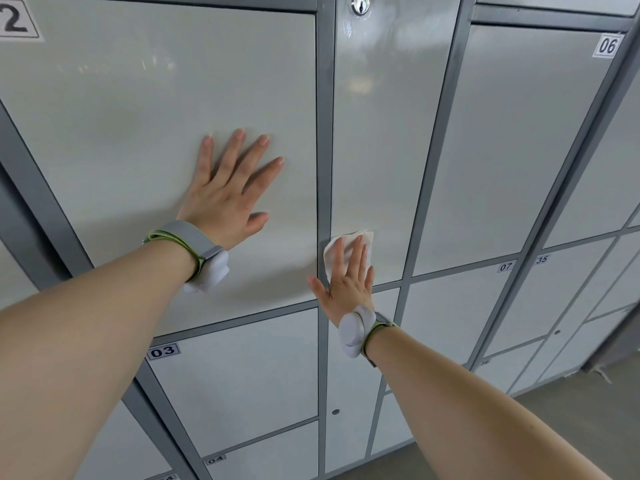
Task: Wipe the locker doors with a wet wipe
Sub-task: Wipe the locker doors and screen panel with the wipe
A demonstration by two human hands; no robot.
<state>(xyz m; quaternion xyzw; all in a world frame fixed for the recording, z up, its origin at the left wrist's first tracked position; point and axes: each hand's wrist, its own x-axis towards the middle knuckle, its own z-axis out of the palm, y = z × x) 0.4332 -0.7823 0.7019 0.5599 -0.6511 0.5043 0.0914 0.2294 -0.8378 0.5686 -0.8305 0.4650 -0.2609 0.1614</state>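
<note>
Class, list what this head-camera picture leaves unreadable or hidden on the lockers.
1. Head view: black number label at top left, first digit cut off by the picture edge.
2. Head view: white wet wipe, mostly covered by the right hand.
3. Head view: small door label low at right, too blurred to read.

A shiny silver lock (360, 4) sat at twelve o'clock. A tag with 06 (607, 46) was at two o'clock. A tag with 03 (162, 351) was at seven o'clock. A small round keyhole (335, 412) sat at six o'clock. The gray floor (609, 396) showed at four o'clock.
</note>
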